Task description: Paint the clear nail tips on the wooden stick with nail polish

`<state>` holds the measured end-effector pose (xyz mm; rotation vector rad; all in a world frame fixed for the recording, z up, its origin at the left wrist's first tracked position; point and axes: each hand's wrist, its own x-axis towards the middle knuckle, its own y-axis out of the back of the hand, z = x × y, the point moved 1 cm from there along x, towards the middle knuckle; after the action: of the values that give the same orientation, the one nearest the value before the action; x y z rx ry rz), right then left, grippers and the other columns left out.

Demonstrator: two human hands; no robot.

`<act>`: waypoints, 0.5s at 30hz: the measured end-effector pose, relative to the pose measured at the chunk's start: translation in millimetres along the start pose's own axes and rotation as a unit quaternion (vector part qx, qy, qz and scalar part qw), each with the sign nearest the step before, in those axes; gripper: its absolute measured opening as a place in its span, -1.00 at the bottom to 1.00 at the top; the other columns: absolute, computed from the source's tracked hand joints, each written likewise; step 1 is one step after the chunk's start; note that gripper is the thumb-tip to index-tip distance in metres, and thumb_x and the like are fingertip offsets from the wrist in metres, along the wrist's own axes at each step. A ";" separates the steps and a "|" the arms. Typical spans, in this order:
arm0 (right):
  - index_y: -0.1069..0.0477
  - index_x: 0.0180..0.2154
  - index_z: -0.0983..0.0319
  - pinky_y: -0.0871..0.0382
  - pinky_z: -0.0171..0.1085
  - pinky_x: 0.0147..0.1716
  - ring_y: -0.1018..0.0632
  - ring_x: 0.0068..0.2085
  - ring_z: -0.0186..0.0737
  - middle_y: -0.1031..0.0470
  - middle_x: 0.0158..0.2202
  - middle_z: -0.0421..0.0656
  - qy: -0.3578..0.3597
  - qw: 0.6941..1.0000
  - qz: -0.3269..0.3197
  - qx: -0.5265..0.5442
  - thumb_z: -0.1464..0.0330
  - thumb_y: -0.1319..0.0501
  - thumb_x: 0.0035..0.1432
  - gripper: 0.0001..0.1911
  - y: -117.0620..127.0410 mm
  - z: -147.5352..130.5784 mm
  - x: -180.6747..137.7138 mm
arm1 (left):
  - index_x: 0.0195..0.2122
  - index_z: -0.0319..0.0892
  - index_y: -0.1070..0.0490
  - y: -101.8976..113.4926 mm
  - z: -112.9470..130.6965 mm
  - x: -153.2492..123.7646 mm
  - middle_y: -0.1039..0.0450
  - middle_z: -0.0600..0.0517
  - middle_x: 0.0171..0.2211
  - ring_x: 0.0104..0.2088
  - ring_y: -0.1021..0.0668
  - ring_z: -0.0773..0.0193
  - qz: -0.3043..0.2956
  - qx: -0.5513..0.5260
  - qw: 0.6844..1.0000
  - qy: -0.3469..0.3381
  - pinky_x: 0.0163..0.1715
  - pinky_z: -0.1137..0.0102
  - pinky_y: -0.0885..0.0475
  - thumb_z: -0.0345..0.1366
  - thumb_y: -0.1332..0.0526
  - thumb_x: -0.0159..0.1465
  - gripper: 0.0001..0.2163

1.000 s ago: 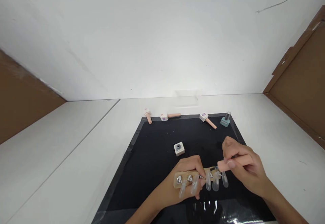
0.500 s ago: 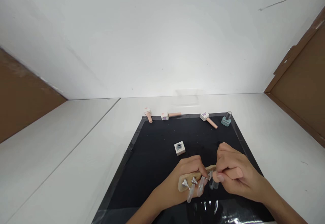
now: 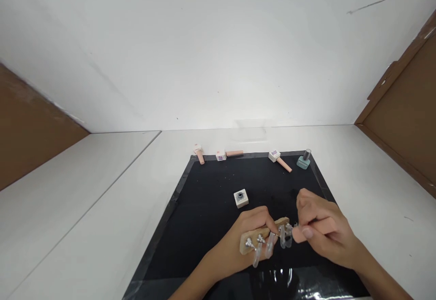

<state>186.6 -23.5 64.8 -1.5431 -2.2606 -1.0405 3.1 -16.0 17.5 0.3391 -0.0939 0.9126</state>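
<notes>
My left hand is closed around a small wooden block that carries several metal clips, each with a clear fake nail hanging from it. My right hand pinches a peach-coloured nail polish brush cap, its tip at the nails on the block's right end. Both hands hover just above the black mat. An open white square polish bottle stands on the mat just beyond the left hand.
Along the mat's far edge lie three white bottles with peach caps and a teal polish bottle stands upright. The mat rests on a white table; brown panels flank both sides.
The wooden block has tilted and shifted slightly right. My right hand moved in to the nails, then drew back a little to the right with the brush cap.
</notes>
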 end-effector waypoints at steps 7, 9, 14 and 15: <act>-0.11 -0.52 0.15 -0.16 -0.27 -0.53 -0.25 -0.56 -0.29 -0.21 -0.64 -0.30 0.032 0.994 -0.075 -0.069 0.54 -0.11 0.10 -0.74 0.9 -1.5 6.2 | -0.44 -0.20 -0.34 -2.6 -0.8 4.9 -0.23 0.13 -0.50 -0.53 -0.30 0.43 -0.003 0.017 1.000 -0.004 -0.49 0.53 -0.20 -0.41 -0.25 0.11 -0.93; -0.13 -0.50 0.15 -0.16 -0.27 -0.53 -0.26 -0.55 -0.29 -0.23 -0.62 -0.30 0.046 0.993 -0.070 -0.082 0.54 -0.10 0.11 -0.76 1.8 -1.1 5.8 | -0.43 -0.20 -0.35 -3.4 -2.3 4.1 -0.23 0.14 -0.50 -0.52 -0.31 0.43 -0.007 0.026 1.000 -0.006 -0.49 0.53 -0.20 -0.43 -0.25 0.10 -0.93; -0.16 -0.47 0.16 -0.15 -0.28 -0.55 -0.24 -0.55 -0.29 -0.22 -0.61 -0.29 0.055 0.991 -0.047 -0.114 0.55 -0.09 0.14 -0.78 2.8 0.0 3.6 | -0.41 -0.20 -0.37 -4.7 -6.5 0.8 -0.24 0.12 -0.49 -0.52 -0.31 0.43 -0.003 0.044 0.999 -0.014 -0.50 0.53 -0.21 -0.40 -0.26 0.11 -0.94; -0.17 -0.47 0.16 -0.15 -0.28 -0.56 -0.23 -0.55 -0.29 -0.20 -0.61 -0.30 0.055 0.990 -0.041 -0.120 0.54 -0.08 0.16 -0.78 2.7 0.3 3.1 | -0.40 -0.20 -0.37 -4.8 -7.0 0.1 -0.25 0.12 -0.49 -0.52 -0.31 0.43 0.000 0.044 0.999 -0.016 -0.49 0.53 -0.21 -0.40 -0.26 0.11 -0.94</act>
<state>187.7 -20.6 67.4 -1.4460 -2.2075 -1.4299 6.5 -16.4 9.8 0.4365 -0.0835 0.9128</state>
